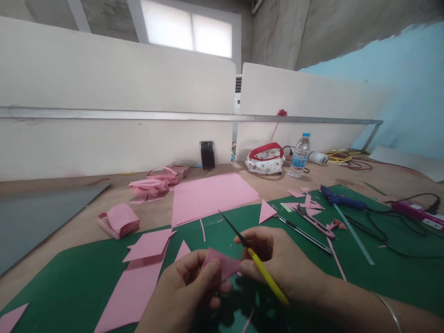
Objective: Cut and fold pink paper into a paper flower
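My left hand (194, 282) pinches a small folded piece of pink paper (225, 264) between thumb and fingers, low in the middle of the head view. Close on its right, my right hand (277, 261) is closed around a pair of scissors (263, 273) with a yellow handle and dark blades that point up and to the left. The right thumb and fingertip meet the paper's right corner. Beneath both hands lies a green cutting mat (90, 273). Folded pink paper strips (138, 282) rest on it left of my left hand, with a pink triangle (182, 249) just behind.
Pink sheets (211, 196) and folded pink bundles (149, 187) lie farther back. A pen (301, 230), a pink utility knife (315, 222), paper scraps and a blue glue gun (342, 199) with its cable are on the right. A water bottle (300, 157), pouch (265, 159) and phone (207, 155) stand near the partition.
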### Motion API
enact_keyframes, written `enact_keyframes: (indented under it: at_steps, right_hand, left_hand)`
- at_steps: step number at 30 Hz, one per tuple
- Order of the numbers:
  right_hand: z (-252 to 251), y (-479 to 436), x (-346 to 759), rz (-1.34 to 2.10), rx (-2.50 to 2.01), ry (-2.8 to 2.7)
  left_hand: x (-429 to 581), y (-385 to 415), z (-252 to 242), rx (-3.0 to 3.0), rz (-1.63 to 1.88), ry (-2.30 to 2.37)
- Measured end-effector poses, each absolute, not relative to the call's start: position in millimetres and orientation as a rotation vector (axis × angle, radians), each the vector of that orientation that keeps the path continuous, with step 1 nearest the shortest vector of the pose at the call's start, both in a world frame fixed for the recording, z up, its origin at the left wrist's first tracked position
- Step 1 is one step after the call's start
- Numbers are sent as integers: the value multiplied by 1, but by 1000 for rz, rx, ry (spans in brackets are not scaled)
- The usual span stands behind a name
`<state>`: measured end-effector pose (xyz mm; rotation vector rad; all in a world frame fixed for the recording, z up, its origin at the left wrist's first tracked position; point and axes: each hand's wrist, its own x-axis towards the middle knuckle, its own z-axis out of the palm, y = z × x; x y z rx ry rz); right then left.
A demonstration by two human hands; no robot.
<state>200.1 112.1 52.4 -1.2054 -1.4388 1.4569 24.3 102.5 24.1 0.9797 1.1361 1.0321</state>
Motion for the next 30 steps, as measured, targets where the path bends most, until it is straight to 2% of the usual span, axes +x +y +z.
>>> enact_keyframes:
  at_steps: [9, 17, 23, 30]
  right_hand:
    - [52, 106, 200, 1549, -1093, -1452]
    - [72, 120, 230, 1158, -1226, -2081]
    - [62, 123, 232, 1359, -1179, -2129]
    - [57, 118, 228, 1208, -1256, -2133]
  left_hand:
    - [23, 104, 15, 1013, 894, 1104]
    - [18, 101, 42, 1018, 1015, 1305]
    - [13, 103, 48, 1050, 1084, 1354]
    - [11, 104, 47, 1088, 1080, 1387]
